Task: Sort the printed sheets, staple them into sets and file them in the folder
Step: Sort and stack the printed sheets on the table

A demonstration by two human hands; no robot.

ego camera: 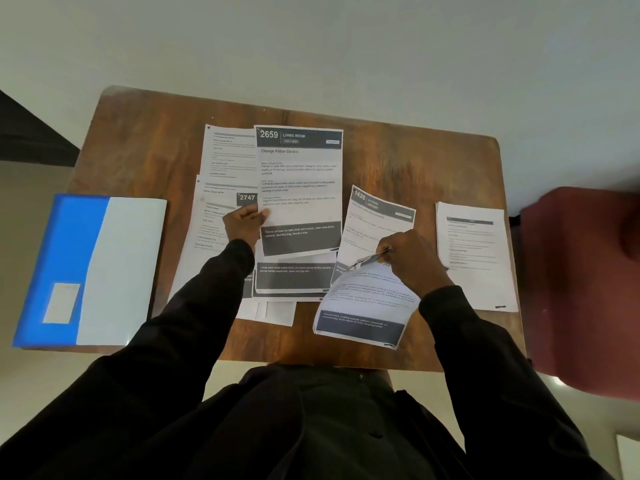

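Note:
Several printed sheets lie spread over the wooden table [145,150]. The sheet headed 2659 [299,174] lies on top in the middle, and my left hand [242,221] pinches its left edge, beside the sheet marked 2747 [246,199]. My right hand [410,256] grips a curled sheet [363,306] by its top edge, lifted off the table, with a small metal stapler [370,259] showing under the fingers. Sheet 1426 [374,216] lies flat behind that hand. A blue and white folder [90,271] lies closed at the table's left edge.
A separate stack of text sheets [474,254] lies at the right of the table. A dark red chair [581,289] stands close to the table's right side. More sheets [225,150] overlap at the back left. The folder overhangs the left edge.

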